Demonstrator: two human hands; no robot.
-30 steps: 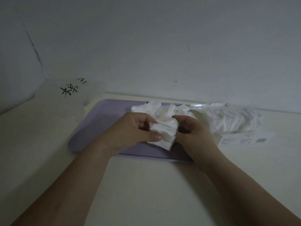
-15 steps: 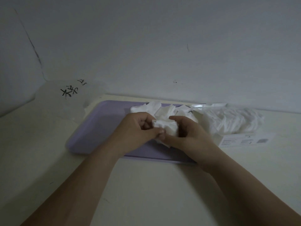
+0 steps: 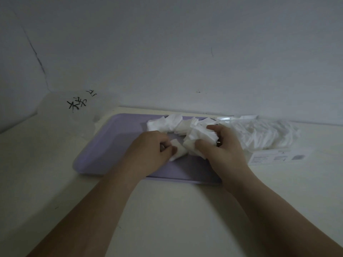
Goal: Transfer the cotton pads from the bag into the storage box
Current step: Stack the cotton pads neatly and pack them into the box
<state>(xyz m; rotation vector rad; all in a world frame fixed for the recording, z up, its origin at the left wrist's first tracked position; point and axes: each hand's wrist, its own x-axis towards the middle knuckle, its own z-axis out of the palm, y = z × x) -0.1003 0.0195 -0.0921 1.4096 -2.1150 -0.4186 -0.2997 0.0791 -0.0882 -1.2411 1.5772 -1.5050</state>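
With the left grip [image 3: 150, 153] pinching a loose pad [image 3: 177, 153] and the right grip [image 3: 222, 147] curled round a bunch of pads [image 3: 201, 139] over the tray [image 3: 111, 145] at the far edge of the bench [image 3: 167, 219], beside the bag [image 3: 263, 134], we square the bunch gently, avoiding crushing.

Bare left hand [image 3: 150, 148], bare right hand [image 3: 225, 148], left forearm [image 3: 104, 197] and right forearm [image 3: 269, 201] both uncovered

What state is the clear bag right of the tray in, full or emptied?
Not emptied: white cotton pads show through most of the clear bag, which lies beside the purple tray. How many, cannot tell.
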